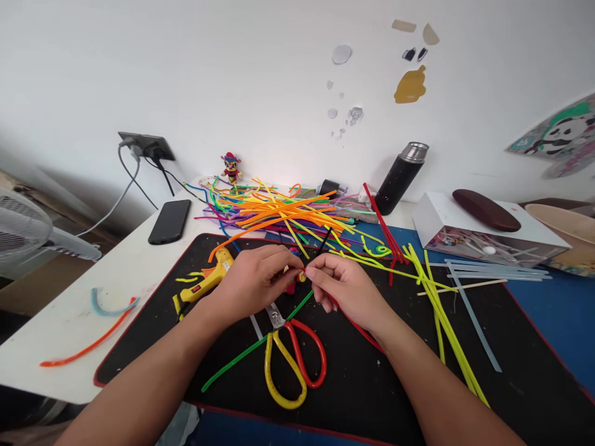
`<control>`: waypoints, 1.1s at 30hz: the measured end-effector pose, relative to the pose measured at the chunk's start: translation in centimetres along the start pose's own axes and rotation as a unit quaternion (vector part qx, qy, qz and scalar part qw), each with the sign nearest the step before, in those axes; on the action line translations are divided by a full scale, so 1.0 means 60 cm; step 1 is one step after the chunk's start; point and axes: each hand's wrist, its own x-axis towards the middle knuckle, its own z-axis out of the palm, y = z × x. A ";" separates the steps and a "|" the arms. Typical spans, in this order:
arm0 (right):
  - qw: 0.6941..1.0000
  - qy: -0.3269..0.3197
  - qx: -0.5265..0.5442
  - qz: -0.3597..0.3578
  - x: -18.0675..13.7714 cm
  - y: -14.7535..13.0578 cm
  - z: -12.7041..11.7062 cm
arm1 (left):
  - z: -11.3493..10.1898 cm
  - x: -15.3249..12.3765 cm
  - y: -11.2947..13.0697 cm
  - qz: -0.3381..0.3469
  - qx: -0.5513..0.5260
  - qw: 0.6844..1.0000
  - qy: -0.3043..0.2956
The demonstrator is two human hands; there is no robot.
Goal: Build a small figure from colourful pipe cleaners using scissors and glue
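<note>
Bare forearms (162, 353) reach over a black mat (372, 390). Left hand (255, 279) and right hand (348, 285) meet fingertip to fingertip, pinching a red pipe cleaner (362, 332) whose length trails below the right hand. Scissors (276, 317) lie nearer than both, handles between the forearms; a yellow glue gun (204, 286) sits just left of the left hand. Open mat separates the right hand from yellow-green pipe cleaners (441, 313) on its right; the mat's red edge (279, 422) runs nearer than the scissors.

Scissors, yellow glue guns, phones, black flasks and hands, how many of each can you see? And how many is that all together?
Scissors: 1 pair
Yellow glue gun: 1
Phone: 1
Black flask: 1
Hands: 2, the left hand and the right hand
Total: 6
</note>
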 end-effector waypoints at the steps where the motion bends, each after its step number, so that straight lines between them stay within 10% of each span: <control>1: 1.000 -0.001 0.000 0.000 0.000 0.000 0.000 | 0.000 0.000 0.000 0.001 0.005 1.000 -0.003; 22: 1.000 -0.007 0.004 0.002 0.001 0.008 0.008 | 0.015 -0.007 -0.007 0.029 0.037 0.997 0.057; 33: 1.000 0.000 0.017 -0.004 0.004 0.018 0.023 | 0.053 -0.002 0.013 -0.259 -0.081 0.957 0.104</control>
